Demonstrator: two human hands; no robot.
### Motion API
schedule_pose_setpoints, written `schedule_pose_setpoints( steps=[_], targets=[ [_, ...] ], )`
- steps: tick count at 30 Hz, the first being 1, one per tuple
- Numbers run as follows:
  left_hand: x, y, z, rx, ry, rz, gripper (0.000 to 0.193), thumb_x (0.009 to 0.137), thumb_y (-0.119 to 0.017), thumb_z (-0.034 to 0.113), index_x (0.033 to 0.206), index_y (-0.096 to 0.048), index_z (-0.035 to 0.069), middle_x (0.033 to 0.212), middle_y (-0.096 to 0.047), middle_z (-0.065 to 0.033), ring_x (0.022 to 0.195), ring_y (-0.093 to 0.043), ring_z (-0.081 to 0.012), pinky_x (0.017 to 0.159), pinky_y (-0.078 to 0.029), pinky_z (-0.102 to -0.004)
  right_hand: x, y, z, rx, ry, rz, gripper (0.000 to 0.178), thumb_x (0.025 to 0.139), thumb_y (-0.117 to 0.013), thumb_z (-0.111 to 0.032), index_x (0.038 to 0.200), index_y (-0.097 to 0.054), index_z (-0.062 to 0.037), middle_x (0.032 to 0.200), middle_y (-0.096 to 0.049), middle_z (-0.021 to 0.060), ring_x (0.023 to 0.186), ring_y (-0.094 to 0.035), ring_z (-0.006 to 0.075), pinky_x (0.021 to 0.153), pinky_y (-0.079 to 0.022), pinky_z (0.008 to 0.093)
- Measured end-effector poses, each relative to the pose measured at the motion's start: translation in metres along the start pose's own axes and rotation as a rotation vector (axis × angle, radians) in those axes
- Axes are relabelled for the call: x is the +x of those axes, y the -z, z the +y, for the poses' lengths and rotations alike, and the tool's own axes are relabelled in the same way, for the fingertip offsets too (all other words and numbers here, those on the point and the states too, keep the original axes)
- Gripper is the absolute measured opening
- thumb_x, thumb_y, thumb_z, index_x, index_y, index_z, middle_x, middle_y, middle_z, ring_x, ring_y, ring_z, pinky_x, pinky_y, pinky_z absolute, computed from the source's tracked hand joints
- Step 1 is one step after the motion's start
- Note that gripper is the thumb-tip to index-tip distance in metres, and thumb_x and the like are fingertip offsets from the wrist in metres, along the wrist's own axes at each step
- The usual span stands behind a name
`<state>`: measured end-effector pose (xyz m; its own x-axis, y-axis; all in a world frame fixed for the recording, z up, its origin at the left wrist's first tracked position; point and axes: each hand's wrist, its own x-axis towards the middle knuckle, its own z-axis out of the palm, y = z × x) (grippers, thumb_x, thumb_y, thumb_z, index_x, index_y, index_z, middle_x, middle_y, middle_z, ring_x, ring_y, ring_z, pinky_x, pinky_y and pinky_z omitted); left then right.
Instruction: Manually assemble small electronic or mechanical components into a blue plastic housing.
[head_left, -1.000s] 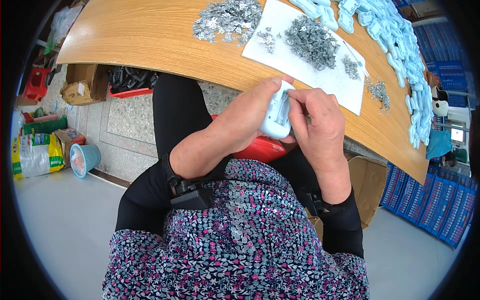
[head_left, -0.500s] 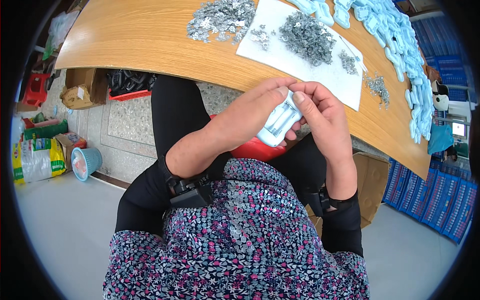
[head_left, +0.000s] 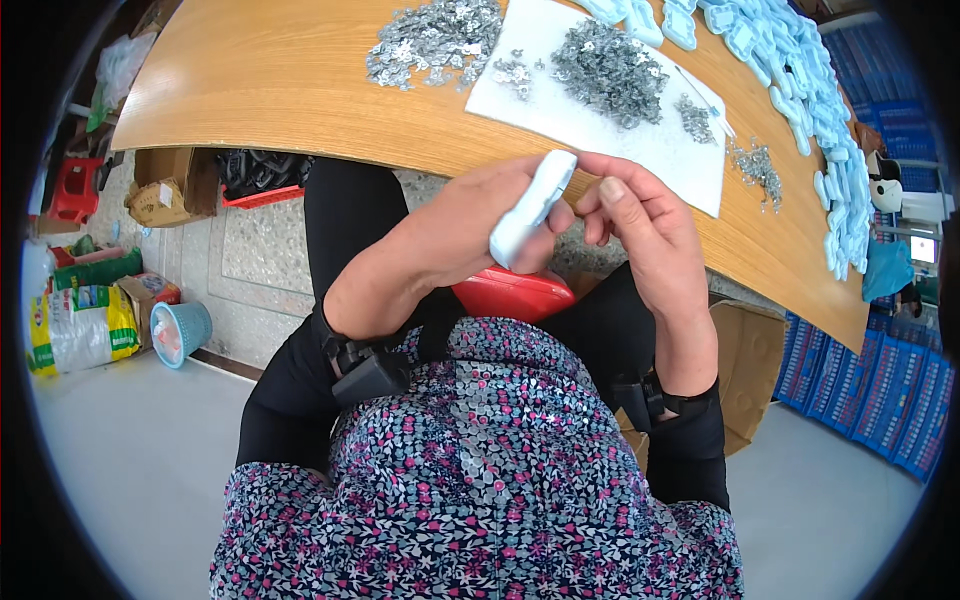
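Note:
A light blue plastic casing (head_left: 532, 210) is in my left hand (head_left: 465, 225), turned nearly edge-on above my lap. The fingers of that hand wrap behind it, so its battery-slot side is mostly hidden. Close by on the right, my right hand (head_left: 645, 222) has its fingers curled in with the thumb near them; its index finger reaches toward the casing's upper end. Whether anything small sits in that pinch cannot be made out. Beyond both hands, a white mat (head_left: 530, 115) on the wooden table (head_left: 300, 95) bears a heap of small metal clips (head_left: 610, 75).
Flat metal pieces (head_left: 435, 45) are heaped left of the mat, and loose small metal parts (head_left: 757, 170) to its right. Many light blue casings (head_left: 790, 90) line the table's right side. A red stool (head_left: 515, 293) shows between my legs; a cardboard box (head_left: 745, 370) stands at right.
The casing has turned from showing its metal-lined slots to edge-on in my left hand. My right hand's thumb has come off the casing, and its fingers have curled in.

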<state>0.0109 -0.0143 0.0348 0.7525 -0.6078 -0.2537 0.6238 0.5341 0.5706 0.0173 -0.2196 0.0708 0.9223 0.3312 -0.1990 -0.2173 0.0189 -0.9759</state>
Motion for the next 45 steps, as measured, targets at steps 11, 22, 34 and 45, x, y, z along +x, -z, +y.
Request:
schedule_pose_setpoints(
  steps=[11,22,34,45],
  targets=[
    [0.000,0.007,-0.010,-0.228,0.142,-0.241,0.050,0.108,-0.034,0.041,0.131,-0.052,0.000,0.095,-0.058,-0.0146,0.057,-0.048,-0.0100,0.048,-0.034,-0.0246,-0.001,0.013,0.016,-0.165,-0.005,-0.038,0.020,0.093,-0.069,-0.009,0.111,-0.070,-0.0007,0.098,-0.069,0.0018,0.089,-0.063,0.0087,0.079,-0.051,0.0254],
    [0.039,-0.027,-0.024,-0.087,0.326,-0.380,0.048,0.109,-0.035,0.034,0.147,-0.035,0.004,0.110,-0.067,-0.0203,0.081,-0.070,-0.0227,0.064,-0.059,-0.0330,-0.046,0.057,0.009,-0.061,-0.046,0.086,0.023,0.094,-0.066,-0.010,0.114,-0.066,0.0008,0.097,-0.067,0.0025,0.086,-0.060,0.0091,0.076,-0.049,0.0252],
    [0.034,-0.029,0.017,0.751,-0.329,0.135,0.033,0.105,-0.051,0.020,0.132,-0.057,0.004,0.091,-0.062,-0.0042,0.077,-0.060,-0.0075,0.069,-0.053,-0.0235,-0.251,0.290,0.067,-0.644,-0.264,0.987,0.026,0.095,-0.066,-0.017,0.112,-0.068,0.0025,0.095,-0.069,0.0040,0.083,-0.062,0.0125,0.075,-0.050,0.0266],
    [0.058,-0.010,0.007,1.052,-0.577,0.283,0.016,0.096,-0.062,0.008,0.108,-0.069,0.000,0.071,-0.060,-0.0002,0.061,-0.051,-0.0037,0.057,-0.044,-0.0223,0.080,0.160,-0.069,-1.328,0.188,0.468,0.030,0.092,-0.069,-0.029,0.104,-0.068,-0.0009,0.092,-0.071,0.0132,0.085,-0.067,0.0286,0.077,-0.053,0.0358]
  ],
)
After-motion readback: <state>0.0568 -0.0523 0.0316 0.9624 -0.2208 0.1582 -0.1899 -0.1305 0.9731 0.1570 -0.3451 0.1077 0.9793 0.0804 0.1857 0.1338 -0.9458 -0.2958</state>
